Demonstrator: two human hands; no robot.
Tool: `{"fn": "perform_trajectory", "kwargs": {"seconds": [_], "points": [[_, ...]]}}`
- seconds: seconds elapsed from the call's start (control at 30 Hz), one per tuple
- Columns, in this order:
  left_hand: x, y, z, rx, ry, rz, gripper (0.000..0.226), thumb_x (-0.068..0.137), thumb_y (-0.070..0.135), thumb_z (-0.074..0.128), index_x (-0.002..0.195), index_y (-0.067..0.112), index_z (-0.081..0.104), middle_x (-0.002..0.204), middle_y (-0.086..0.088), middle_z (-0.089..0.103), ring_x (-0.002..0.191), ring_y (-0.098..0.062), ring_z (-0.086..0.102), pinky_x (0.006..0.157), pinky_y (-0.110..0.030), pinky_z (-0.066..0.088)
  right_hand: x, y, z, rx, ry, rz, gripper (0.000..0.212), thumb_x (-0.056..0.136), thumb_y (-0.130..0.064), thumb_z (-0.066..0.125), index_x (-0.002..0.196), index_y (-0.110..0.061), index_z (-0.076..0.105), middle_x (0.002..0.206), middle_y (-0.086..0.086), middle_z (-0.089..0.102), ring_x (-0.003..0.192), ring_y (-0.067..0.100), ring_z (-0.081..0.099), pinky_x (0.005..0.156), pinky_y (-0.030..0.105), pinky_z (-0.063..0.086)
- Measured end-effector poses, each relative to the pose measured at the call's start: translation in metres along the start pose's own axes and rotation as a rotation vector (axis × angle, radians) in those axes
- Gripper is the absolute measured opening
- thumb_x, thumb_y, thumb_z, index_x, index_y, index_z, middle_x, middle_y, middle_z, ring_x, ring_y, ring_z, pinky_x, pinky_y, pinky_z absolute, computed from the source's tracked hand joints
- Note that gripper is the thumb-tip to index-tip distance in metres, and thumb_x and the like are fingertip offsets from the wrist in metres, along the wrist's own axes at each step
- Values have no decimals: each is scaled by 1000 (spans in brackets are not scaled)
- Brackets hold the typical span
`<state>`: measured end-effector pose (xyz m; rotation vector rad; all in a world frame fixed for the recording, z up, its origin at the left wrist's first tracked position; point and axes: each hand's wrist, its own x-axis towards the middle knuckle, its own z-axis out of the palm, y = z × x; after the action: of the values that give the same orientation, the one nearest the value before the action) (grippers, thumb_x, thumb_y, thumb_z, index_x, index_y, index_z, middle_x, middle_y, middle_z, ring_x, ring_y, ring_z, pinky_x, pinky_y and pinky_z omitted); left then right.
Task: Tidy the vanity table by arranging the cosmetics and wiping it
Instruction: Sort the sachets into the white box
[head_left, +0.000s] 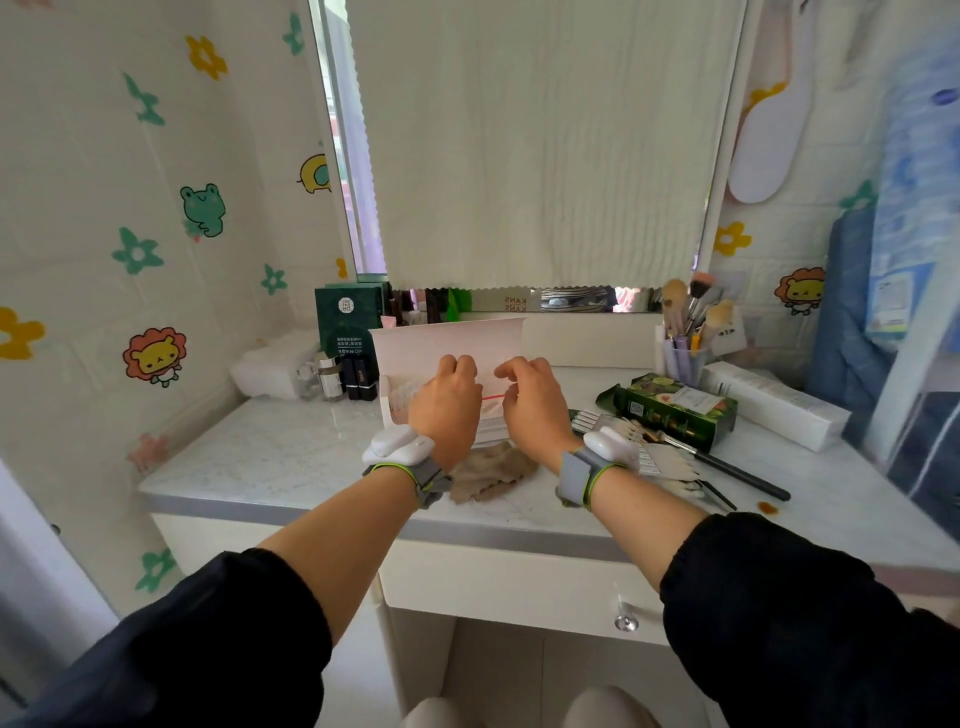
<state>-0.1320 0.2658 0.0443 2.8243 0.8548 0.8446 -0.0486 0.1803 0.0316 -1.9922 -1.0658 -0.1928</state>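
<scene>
An open white box (447, 340) stands mid-table on the marble vanity top (270, 457), its lid flipped up towards the mirror. My left hand (447, 402) and my right hand (530, 405) are both over it, fingers curled round a white packet with a red stripe (491, 415) in the box. The fingertips are partly hidden. A beige cloth (488, 475) lies crumpled just in front of the box, between my wrists.
Back left stand a dark green box (345, 322), black lipsticks (361, 379), a small bottle (330, 376) and white rolls (270, 364). On the right are a green carton (675, 410), a brush cup (685, 358), a long black brush (727, 465), fanned white sticks (670, 465), a white pack (774, 405) and a brown stain (768, 508).
</scene>
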Motion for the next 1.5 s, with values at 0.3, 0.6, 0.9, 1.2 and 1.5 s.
{"fn": "perform_trajectory", "kwargs": {"seconds": [0.3, 0.6, 0.9, 1.2, 1.5], "points": [[-12, 47, 6, -40, -38, 65, 24, 99, 25, 44, 117, 10, 49, 116, -9, 56, 96, -38, 60, 75, -44, 49, -20, 21, -47, -96, 10, 35, 29, 92, -1, 45, 113, -12, 61, 120, 11, 47, 106, 27, 54, 90, 36, 45], [-32, 102, 21, -30, -74, 145, 22, 100, 28, 40, 112, 12, 51, 105, -11, 66, 93, -37, 62, 70, -38, 43, -42, 59, -89, -214, -14, 108, 26, 92, -6, 50, 109, -17, 65, 118, 10, 51, 110, 26, 52, 93, 35, 45], [-42, 134, 45, -190, -224, 27, 26, 96, 34, 47, 105, 12, 59, 104, -14, 65, 96, -35, 60, 77, -39, 50, -64, 96, -113, -287, -59, 215, 28, 86, -2, 54, 105, -18, 68, 121, 12, 56, 113, 28, 52, 94, 38, 46], [-35, 146, 58, -397, -327, -208, 32, 92, 33, 56, 115, 10, 54, 115, -11, 61, 104, -30, 60, 86, -37, 49, -75, 109, -118, -306, -141, 274, 31, 89, -2, 53, 114, -17, 63, 129, 13, 45, 118, 31, 49, 97, 38, 45], [-29, 150, 75, -780, -353, -464, 33, 78, 19, 72, 106, 12, 58, 108, -16, 66, 100, -33, 66, 87, -43, 56, -77, 114, -116, -286, -144, 290, 32, 90, -3, 51, 118, -17, 61, 127, 12, 47, 116, 29, 48, 95, 38, 45]]}}
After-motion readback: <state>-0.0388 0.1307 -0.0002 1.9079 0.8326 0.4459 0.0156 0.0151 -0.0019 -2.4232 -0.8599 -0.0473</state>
